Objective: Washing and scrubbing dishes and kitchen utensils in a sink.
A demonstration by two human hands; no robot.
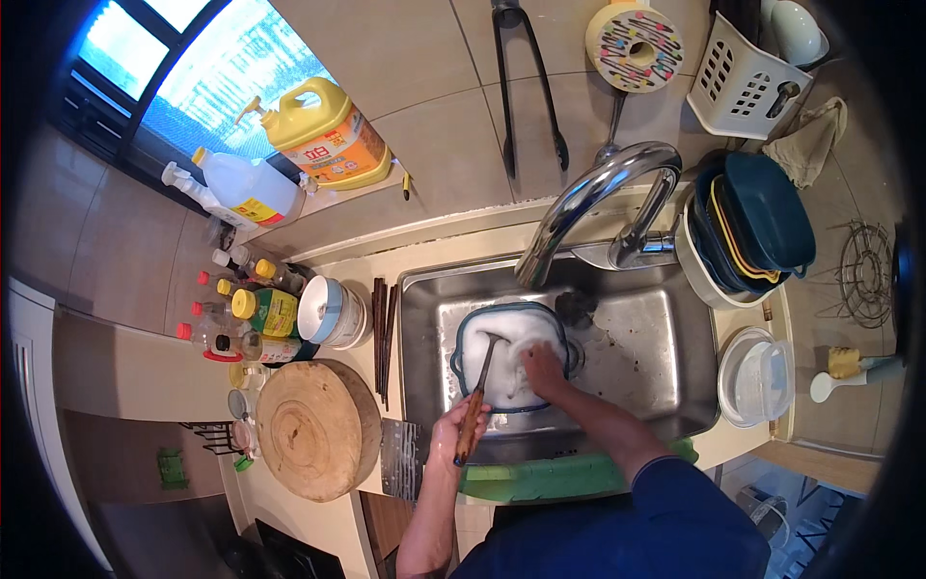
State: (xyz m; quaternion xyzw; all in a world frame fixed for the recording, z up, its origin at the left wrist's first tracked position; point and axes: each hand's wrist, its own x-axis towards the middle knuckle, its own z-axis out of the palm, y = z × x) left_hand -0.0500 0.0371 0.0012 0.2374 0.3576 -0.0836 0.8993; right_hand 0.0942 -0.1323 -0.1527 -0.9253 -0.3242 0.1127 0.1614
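Observation:
My left hand [454,432] holds the wooden handle of a long utensil [472,423], whose metal shaft runs into white suds. The suds [483,347] fill a blue-rimmed basin [461,326] standing in the left part of the stainless steel sink [622,347]. My right hand [542,369] reaches into the foam at the basin's right side; its fingertips are partly covered, and whether they grip anything cannot be made out. The utensil's far end is partly hidden by foam.
A chrome faucet [579,203] arches over the sink. On the left are dark chopsticks [383,340], stacked bowls [329,311], a round wooden chopping board [311,430] and a cleaver blade [400,459]. Stacked basins [767,217] and plastic containers [767,380] stand right. A green strip [542,481] lines the front edge.

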